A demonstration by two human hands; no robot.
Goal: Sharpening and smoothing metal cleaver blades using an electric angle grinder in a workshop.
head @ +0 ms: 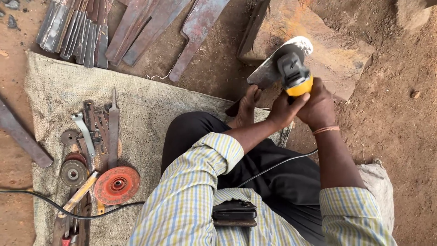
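Both my hands grip a yellow and grey angle grinder [293, 73]. My left hand [284, 109] wraps its body from the left, and my right hand [318, 107], with a band on the wrist, holds it from the right. The grinder's guarded disc rests against a flat metal blade [266, 73], which lies on a big rusty block [327, 50]. My bare foot [248, 107] presses on the blade's near end. The grinder's black cable [273, 166] runs back over my lap.
A burlap sack [150, 105] covers the dirt at left, carrying a red grinding disc [117, 185], a worn disc [73, 172], a spanner [85, 134] and files. Rough metal blades [150, 27] and stacked strips [75, 29] lie beyond. A black wallet [234, 212] sits at my waist.
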